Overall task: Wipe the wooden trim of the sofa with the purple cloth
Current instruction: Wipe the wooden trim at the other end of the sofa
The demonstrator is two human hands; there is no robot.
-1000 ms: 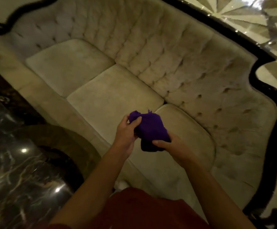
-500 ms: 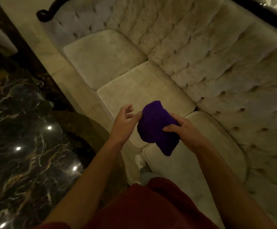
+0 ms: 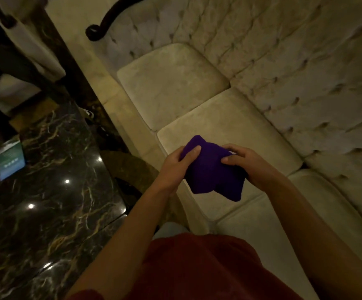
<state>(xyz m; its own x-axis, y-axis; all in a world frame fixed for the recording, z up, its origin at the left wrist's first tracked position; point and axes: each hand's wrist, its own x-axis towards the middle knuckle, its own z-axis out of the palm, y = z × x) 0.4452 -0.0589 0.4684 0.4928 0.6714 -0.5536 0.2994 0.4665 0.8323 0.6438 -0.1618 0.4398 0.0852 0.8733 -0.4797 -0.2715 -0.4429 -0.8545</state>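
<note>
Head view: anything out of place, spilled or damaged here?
Nothing stands out. Both hands, left hand and right hand, hold the bunched purple cloth above the sofa cushions; the dark wooden trim looks intact.

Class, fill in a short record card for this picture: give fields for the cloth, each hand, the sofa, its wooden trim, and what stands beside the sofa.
cloth: purple cloth, bunched, held above the seat cushions
left hand: left hand grips the cloth's left side
right hand: right hand grips its right side
sofa: cream tufted sofa, three seat cushions
wooden trim: dark curled trim at the far armrest, not touched by the cloth
beside sofa: dark marble table with a small box on it
</note>
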